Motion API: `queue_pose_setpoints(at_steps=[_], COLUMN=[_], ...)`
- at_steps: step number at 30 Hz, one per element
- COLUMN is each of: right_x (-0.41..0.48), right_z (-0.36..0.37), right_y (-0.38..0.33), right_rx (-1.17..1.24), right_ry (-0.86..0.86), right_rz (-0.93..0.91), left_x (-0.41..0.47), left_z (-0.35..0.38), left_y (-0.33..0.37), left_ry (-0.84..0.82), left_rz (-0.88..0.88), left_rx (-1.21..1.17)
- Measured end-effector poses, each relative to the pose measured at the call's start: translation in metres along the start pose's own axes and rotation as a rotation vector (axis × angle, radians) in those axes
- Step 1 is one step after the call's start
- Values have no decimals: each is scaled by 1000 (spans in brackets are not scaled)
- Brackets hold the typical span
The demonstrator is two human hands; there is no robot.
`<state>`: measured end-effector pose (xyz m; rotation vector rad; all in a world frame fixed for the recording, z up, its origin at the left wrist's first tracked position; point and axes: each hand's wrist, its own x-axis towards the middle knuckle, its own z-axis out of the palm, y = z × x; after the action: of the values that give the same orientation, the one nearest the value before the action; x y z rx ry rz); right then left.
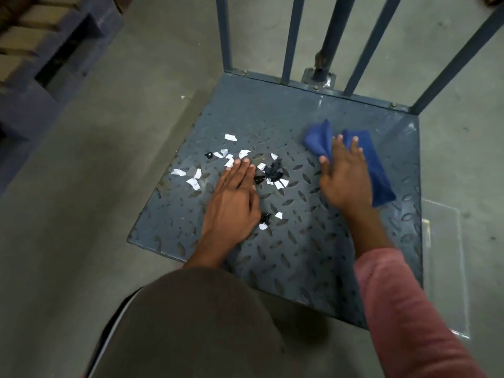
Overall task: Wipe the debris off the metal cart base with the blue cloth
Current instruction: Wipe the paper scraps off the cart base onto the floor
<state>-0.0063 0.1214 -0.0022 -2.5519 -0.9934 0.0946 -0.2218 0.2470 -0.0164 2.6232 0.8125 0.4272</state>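
Note:
The metal cart base (300, 255) is a grey-blue tread plate lying low on the floor. White paper scraps and black bits of debris (270, 173) are scattered over its left and middle part. The blue cloth (373, 165) lies crumpled on the right side of the plate, and my right hand (345, 178) presses down on it with fingers spread over the fabric. My left hand (234, 197) rests flat on the plate among the scraps, fingers together and holding nothing.
Upright grey bars (291, 36) rise from the far edge of the cart. A clear plastic sheet (441, 257) lies on the concrete floor right of the plate. A dark pallet (41, 77) stands at the upper left. My knee (196, 323) fills the bottom.

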Motion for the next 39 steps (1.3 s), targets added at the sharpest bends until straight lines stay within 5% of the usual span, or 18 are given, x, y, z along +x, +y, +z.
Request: queue_pose_setpoints(at_steps=[6, 12, 17, 21, 26, 29, 35, 39], right_x=[-9, -55, -87, -72, -118, -143, -111, -81], right_z=[3, -25, 27, 30, 9, 27, 57, 55], right_y=[-54, -10, -63, -106, -66, -63, -115, -163], right_rx=[231, 126, 90, 335, 238, 118, 121, 353], right_ry=[-136, 119, 73, -16, 141, 204, 163, -30], right_rz=[-157, 342, 212, 93, 329, 297, 307, 143], left_x=[-4, -36, -58, -60, -63, -62, -59, -57], left_z=[1, -12, -18, -15, -17, -17, -14, -15], left_y=[-3, -16, -20, -23, -20, -19, -19, -20], left_ry=[42, 8, 5, 29, -27, -6, 45, 50], left_rz=[4, 68, -11, -6, -77, -86, -67, -46], left_rx=[-47, -43, 55, 59, 64, 78, 64, 8])
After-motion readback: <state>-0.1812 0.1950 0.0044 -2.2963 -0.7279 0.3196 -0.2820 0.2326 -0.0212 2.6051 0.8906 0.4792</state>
